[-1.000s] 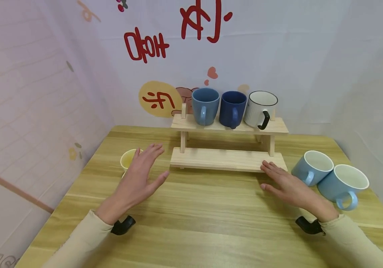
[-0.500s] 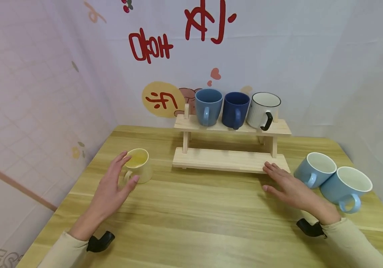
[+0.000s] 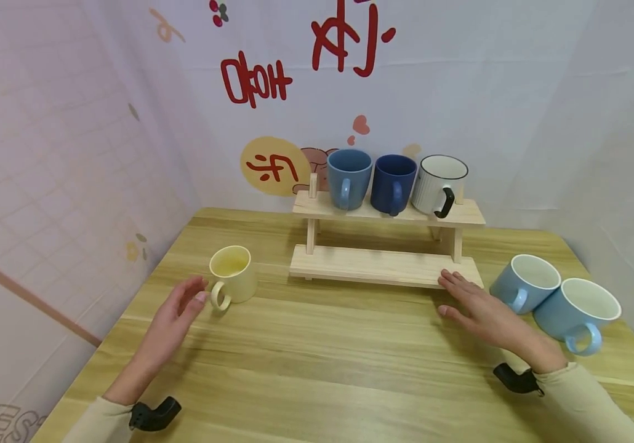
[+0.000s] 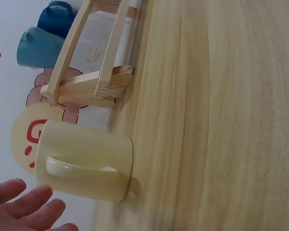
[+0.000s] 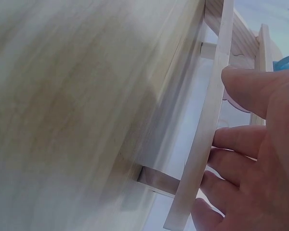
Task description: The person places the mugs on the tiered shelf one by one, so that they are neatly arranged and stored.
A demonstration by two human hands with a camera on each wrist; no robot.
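A pale yellow mug [image 3: 239, 283] stands upright on the table at the left, its handle turned toward the front left. My left hand [image 3: 170, 323] is just left of that handle, fingers loosely bent and apart from the mug in the left wrist view. My right hand [image 3: 483, 314] is at the right end of the lower board of a two-tier wooden rack [image 3: 383, 266]. Its fingers are extended at the board's front edge; whether they touch it I cannot tell. Neither hand holds anything.
On the rack's upper board stand a blue mug [image 3: 348, 181], a navy mug [image 3: 391, 184] and a white mug [image 3: 433, 184] with a black handle. Right of my right hand, two light blue mugs [image 3: 524, 286] sit close together near the table's right edge.
My left hand has moved left and toward me, from in front of the yellow mug to beside its handle, uncovering the mug. My right hand has stayed at the rack.
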